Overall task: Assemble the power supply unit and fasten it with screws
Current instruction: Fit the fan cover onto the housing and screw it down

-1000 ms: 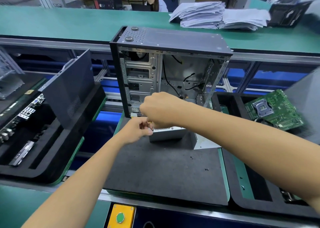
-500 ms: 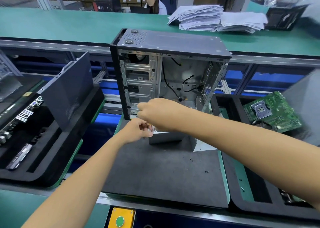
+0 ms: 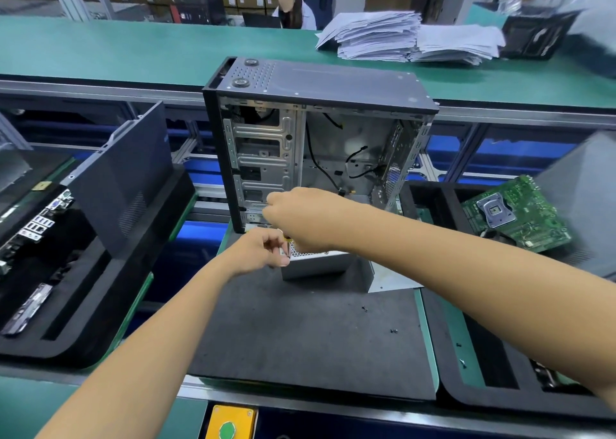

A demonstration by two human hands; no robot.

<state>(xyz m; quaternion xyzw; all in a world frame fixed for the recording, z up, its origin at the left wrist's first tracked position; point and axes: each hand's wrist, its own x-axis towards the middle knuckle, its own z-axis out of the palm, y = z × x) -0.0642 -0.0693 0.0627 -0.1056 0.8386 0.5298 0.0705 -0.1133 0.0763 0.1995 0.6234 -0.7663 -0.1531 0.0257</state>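
Power supply unit (image 3: 316, 261), a grey metal box with a perforated top face, sits on the dark foam mat (image 3: 300, 332) just in front of the open computer case (image 3: 320, 145), at the foot of its near opening and not yet inside it. Both hands meet over the box's left near corner. The left hand (image 3: 263, 250) has its fingers curled toward the corner and appears to pinch something small and yellowish there, though what it is cannot be made out. The right hand (image 3: 300, 218) reaches across from the right with curled fingers over the top of the unit; whether its grip is closed on the box, a cable or a connector is hidden by the hand's own back. Loose black cables (image 3: 358, 165) hang inside the case. Several small dark screws (image 3: 394, 331) lie scattered on the mat to the right, well apart from the hands. A green motherboard (image 3: 513, 215) rests in a black tray on the right, and another tray (image 3: 66, 272) with parts stands on the left of the bench. Judging from this, the unit could snag the dangling cables or pinch them against the chassis when pushed in, and a sweep of the right forearm could knock the screws off the mat.
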